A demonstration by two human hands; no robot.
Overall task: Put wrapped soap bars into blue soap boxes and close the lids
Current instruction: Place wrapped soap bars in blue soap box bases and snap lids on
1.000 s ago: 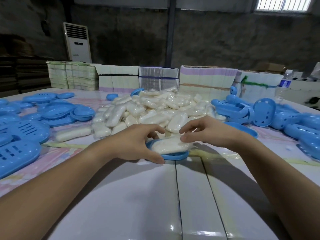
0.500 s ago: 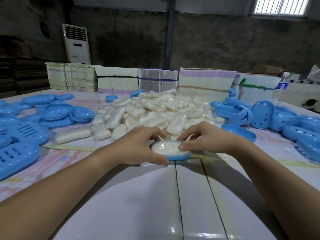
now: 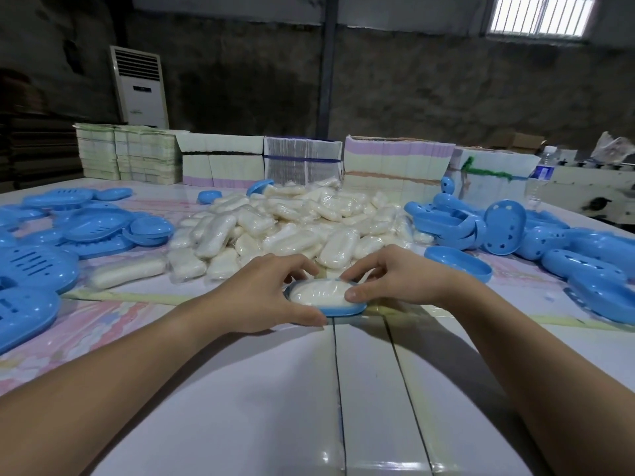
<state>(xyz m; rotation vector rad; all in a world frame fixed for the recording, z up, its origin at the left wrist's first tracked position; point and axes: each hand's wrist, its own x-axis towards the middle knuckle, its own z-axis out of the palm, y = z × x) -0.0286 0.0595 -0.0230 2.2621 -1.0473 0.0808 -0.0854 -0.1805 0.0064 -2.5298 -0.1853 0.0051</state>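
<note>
A blue soap box base (image 3: 340, 310) sits on the white table in front of me with a wrapped soap bar (image 3: 318, 292) lying in it. My left hand (image 3: 264, 295) curls round the box's left end, thumb along its near rim. My right hand (image 3: 391, 278) pinches the soap bar at its right end, thumb on top and fingers behind. No lid is on this box. Behind it lies a big pile of wrapped soap bars (image 3: 292, 228).
Blue lids and slotted trays (image 3: 37, 266) spread over the left of the table. More blue box halves (image 3: 505, 228) crowd the right, one open base (image 3: 458, 261) near my right hand. Stacks of flat cartons (image 3: 395, 163) line the far edge.
The soap bar has gone from tilted above the box to lying flat inside it. Both hands have closed in around the box and the view has moved slightly closer.
</note>
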